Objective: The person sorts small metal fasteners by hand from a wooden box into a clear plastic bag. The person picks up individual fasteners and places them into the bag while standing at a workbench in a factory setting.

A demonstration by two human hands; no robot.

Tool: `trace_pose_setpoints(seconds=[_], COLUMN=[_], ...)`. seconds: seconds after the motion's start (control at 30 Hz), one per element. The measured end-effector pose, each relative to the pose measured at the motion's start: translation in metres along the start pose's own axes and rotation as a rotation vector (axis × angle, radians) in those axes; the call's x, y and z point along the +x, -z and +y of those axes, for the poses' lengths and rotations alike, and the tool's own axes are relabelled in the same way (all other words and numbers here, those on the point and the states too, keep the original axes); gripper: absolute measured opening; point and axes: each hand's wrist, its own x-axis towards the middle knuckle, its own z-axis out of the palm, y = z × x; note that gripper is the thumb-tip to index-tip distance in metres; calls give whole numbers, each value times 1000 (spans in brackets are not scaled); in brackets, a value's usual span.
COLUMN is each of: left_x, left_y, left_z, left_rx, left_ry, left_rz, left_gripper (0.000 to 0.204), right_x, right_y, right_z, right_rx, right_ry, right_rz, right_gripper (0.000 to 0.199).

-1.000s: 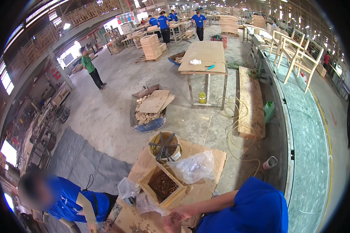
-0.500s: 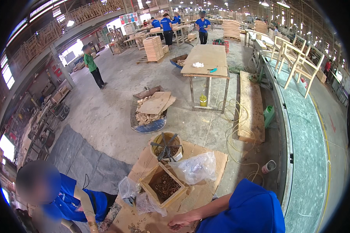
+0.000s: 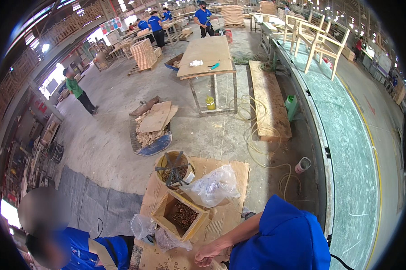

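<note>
My right hand (image 3: pixel 205 255) is low over the cardboard sheet (image 3: pixel 232 177), its fingers curled together. Whatever they may hold is too small or hidden to make out. Small metal rings (image 3: pixel 167 260) lie scattered on the cardboard to its left. Just beyond the hand stands a wooden box (image 3: pixel 190 232) containing many small brownish metal pieces (image 3: pixel 183 215). Crumpled clear plastic bags (image 3: pixel 169 240) lie against the box's near left side. My left hand is out of view.
Behind the box sit a yellowish bucket (image 3: pixel 188 173) of metal pieces and a large clear bag (image 3: pixel 214 186). A co-worker in blue (image 3: pixel 77 245) is close on my left. Beyond are a scrap-filled cart (image 3: pixel 160 146), a table (image 3: pixel 207 49) and a green conveyor (image 3: pixel 347 157) carrying chairs.
The whole view has turned, so the surroundings sit further left. My right hand stays low over the cardboard with curled fingers. The co-worker at left appears lower in the picture.
</note>
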Motion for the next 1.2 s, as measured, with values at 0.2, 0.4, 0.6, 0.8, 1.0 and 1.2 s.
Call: trace_pose_setpoints(seconds=[0.2, 0.4, 0.6, 0.8, 1.0, 1.2], left_x=[4, -18, -44, -25, -23, -27], left_y=[0, 30, 30, 23, 3, 0], left_z=[3, -4, -4, -5, -11, 0], left_rx=[-135, -322, 407, -770, -927, -246], left_ry=[68, 110, -444, -7, 16, -66], left_rz=[38, 180, 271, -4, -154, 6], left_gripper=[20, 18, 11, 9, 11, 26], right_x=[-9, -1, -7, -24, -29, -32], right_y=[8, 18, 49, 37, 36, 33], right_z=[-12, -5, -16, -50, -52, -47], right_rx=[-8, -22, -434, 59, 69, 119], right_ry=[70, 16, 471, 34, 17, 105], right_rz=[-13, -45, -111, 69, 124, 278], right_gripper=[18, 20, 22, 24, 21, 17])
